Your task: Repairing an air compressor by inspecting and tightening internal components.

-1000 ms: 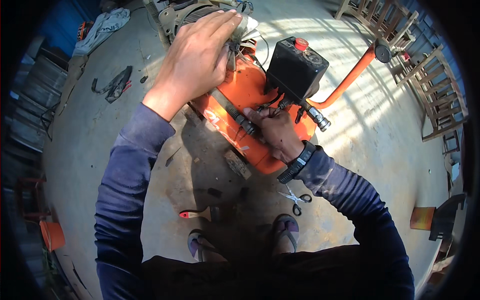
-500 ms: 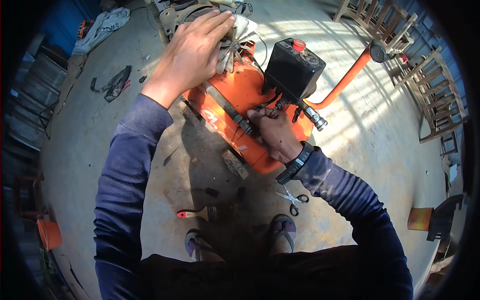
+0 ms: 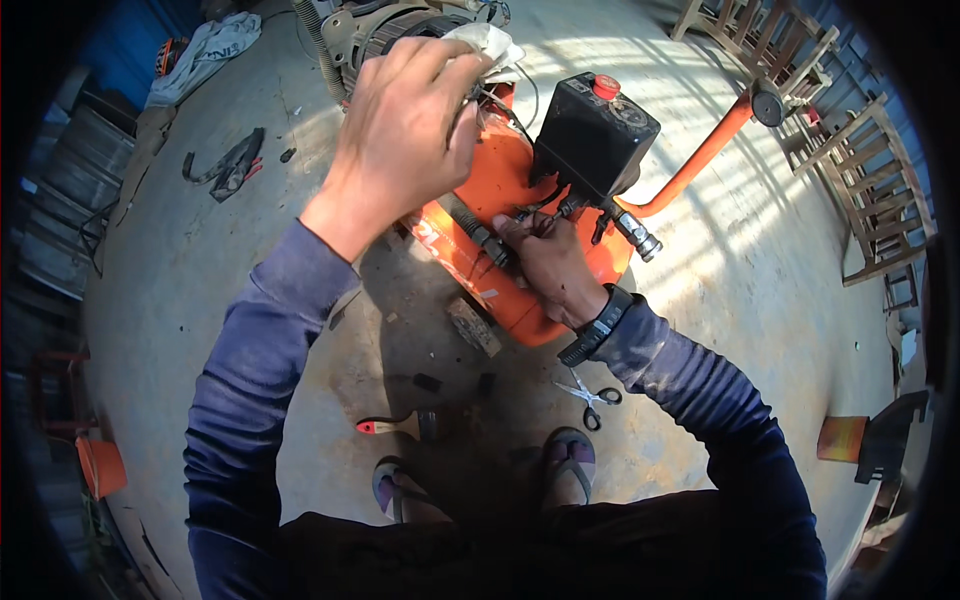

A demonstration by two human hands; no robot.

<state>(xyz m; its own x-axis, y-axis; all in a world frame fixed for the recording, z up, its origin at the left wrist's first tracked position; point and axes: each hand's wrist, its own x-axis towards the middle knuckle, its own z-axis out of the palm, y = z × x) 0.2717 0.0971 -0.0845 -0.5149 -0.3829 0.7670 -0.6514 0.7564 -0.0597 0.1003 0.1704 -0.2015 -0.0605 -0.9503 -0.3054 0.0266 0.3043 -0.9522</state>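
My left hand [image 3: 400,145] has its fingers bent over the white fan [image 3: 491,43] at the back of the orange compressor tank [image 3: 482,155], hiding much of the blades. My right hand [image 3: 555,265] pinches at small dark fittings beneath the black box with a red knob [image 3: 590,135]; what exactly is between its fingertips is hard to make out. Just left of that hand lies a ribbed hose with a metal end [image 3: 480,235]. An orange handle bar [image 3: 685,180] rises on the right.
Scissors [image 3: 585,398] and a paintbrush [image 3: 395,427] lie on the floor near my feet. A wood block [image 3: 470,325] is beside the tank. Black tool pieces [image 3: 230,165] lie left, wooden chairs [image 3: 865,190] stand right, and an orange bucket [image 3: 100,465] is at lower left.
My left hand has shifted slightly right and down over the fan, its fingers now more bent. My right hand stays at the fittings with little visible movement.
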